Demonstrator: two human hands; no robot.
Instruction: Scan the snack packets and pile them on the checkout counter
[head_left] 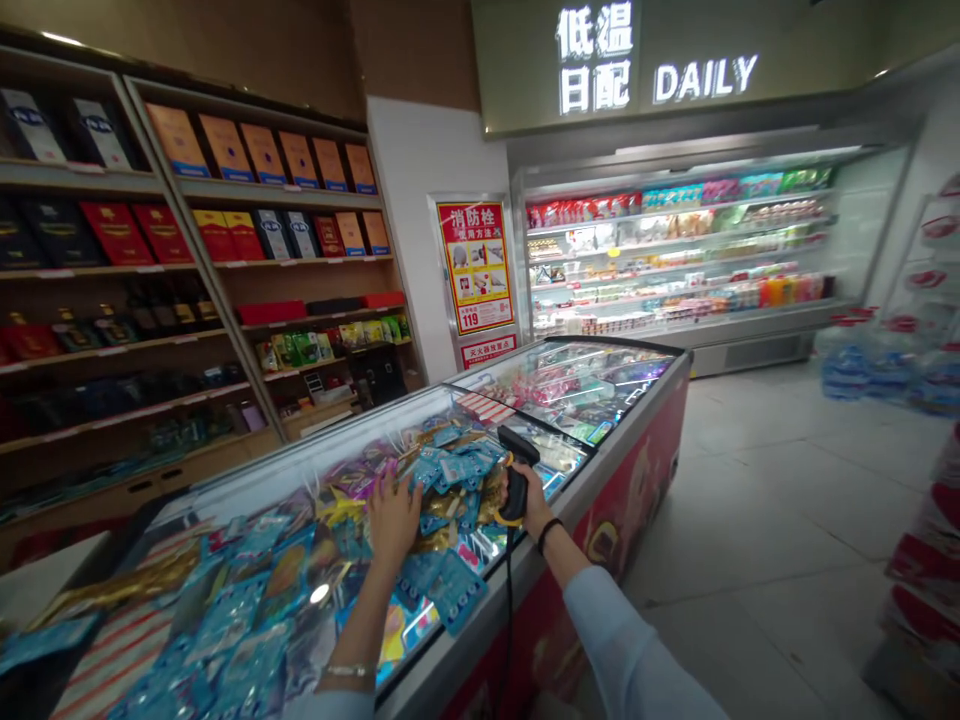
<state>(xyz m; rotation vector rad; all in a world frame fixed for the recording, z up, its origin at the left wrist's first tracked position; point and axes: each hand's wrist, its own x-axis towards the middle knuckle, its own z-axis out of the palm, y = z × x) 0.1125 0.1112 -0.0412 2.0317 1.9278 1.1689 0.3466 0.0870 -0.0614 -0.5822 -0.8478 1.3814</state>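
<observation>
My right hand (534,500) is wrapped round the handle of a black and yellow barcode scanner (517,478), its head tilted over the freezer's right side. A dark cable (509,590) hangs from the handle. My left hand (394,515) lies with fingers apart on the packets near the middle of the freezer top, and I see nothing gripped in it. Several blue ice-cream packets (457,470) are piled between my hands, with gold packets (442,540) among them. A purple packet (388,475) shows at my left fingertips.
The glass-topped chest freezer (637,440) runs away from me; more blue packets (232,610) cover its near left part. Shelves of boxes (225,236) stand left. A lit chiller (675,260) is behind. Wrapped water bottles (885,365) and red cartons (922,590) are on the right.
</observation>
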